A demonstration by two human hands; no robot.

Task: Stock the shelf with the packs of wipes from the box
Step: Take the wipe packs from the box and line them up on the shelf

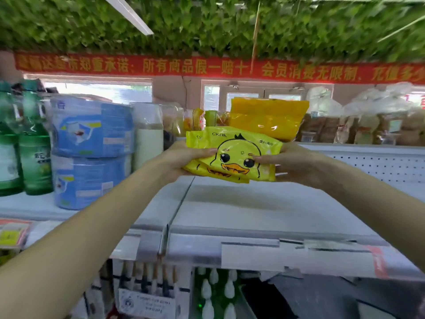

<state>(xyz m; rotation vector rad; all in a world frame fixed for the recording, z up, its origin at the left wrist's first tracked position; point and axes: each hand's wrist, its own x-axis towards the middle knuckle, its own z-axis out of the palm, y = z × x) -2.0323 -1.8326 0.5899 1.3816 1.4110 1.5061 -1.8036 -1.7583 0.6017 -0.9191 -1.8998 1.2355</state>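
Left hand (pixel 184 157), right hand (pixel 293 164) grip wipes packs (pixel 234 155) by the ends above shelf (pixel 241 203); best lowered level toward its back edge.

The single wide-angle camera rides on the person's head, facing forward and about level at the white metal shelf (pixel 253 203), close enough that both bare forearms (pixel 92 226) run in from the lower corners. The yellow duck-print plastic packs of wipes (pixel 234 155) sit mid-frame; the green leafy ceiling (pixel 207 24) bends across the top.
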